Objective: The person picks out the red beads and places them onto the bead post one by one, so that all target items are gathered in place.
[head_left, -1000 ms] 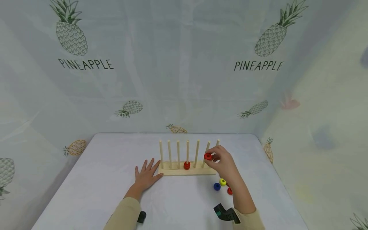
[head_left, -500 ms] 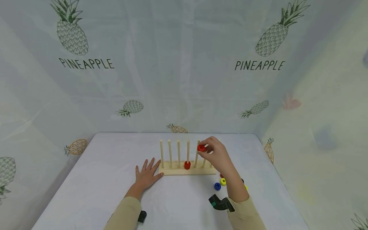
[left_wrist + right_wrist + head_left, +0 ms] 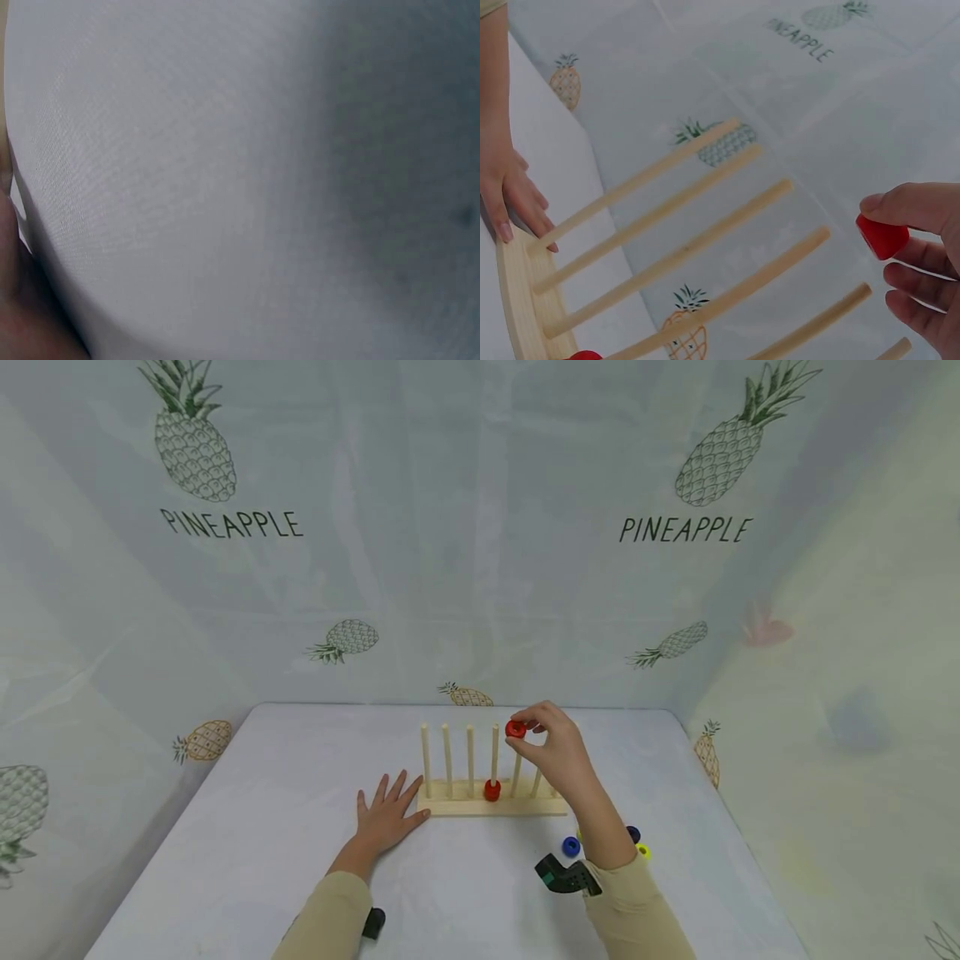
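Note:
My right hand (image 3: 558, 753) pinches a red bead (image 3: 515, 729) between thumb and fingers, up near the top of a peg right of the middle one. In the right wrist view that bead (image 3: 883, 237) is apart from the peg tips. The wooden peg rack (image 3: 491, 807) has several upright pegs; red beads (image 3: 492, 791) sit at the foot of the middle peg. My left hand (image 3: 384, 821) lies flat with fingers spread, its fingertips at the left end of the rack's base. In the left wrist view only a sliver of that hand (image 3: 30, 315) shows.
On the table (image 3: 247, 835), right of the rack, lie a blue bead (image 3: 571, 846), a dark blue bead (image 3: 633, 834) and a yellow bead (image 3: 642, 852). My right forearm hides others there. A pineapple-print sheet (image 3: 420, 543) rises behind the table.
My right hand has moved left and up with the red bead, from the right-hand pegs towards the middle one. The left hand stays in place on the table.

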The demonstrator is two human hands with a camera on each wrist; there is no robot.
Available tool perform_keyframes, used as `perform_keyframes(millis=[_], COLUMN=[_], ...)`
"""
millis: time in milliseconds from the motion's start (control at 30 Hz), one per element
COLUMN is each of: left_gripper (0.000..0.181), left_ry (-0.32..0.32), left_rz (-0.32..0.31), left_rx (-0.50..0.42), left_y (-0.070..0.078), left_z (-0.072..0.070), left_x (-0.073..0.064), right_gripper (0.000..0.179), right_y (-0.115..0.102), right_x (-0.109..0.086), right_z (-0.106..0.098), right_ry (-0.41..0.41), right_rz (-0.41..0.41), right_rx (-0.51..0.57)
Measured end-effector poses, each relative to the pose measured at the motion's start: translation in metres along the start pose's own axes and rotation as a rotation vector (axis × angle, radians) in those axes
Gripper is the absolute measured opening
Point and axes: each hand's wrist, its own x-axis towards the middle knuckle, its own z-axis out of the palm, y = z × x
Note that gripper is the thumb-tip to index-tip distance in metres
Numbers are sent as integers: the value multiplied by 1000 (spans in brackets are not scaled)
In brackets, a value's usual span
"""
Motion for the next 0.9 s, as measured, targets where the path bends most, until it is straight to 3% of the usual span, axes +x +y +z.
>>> perform_keyframes(millis=[433,900], left_gripper=[76,75], left_ry=[-3,8], left_rz=[1,-4], left_rx=[-16,-8], left_y=[4,6], left_z=[-6,-7], left_x=[-3,-3], right_gripper=[22,21], right_y=[12,12], right_x=[7,10], right_z=[20,32], right_ry=[107,159], right_rz=[-102,-44], right_rx=[99,155])
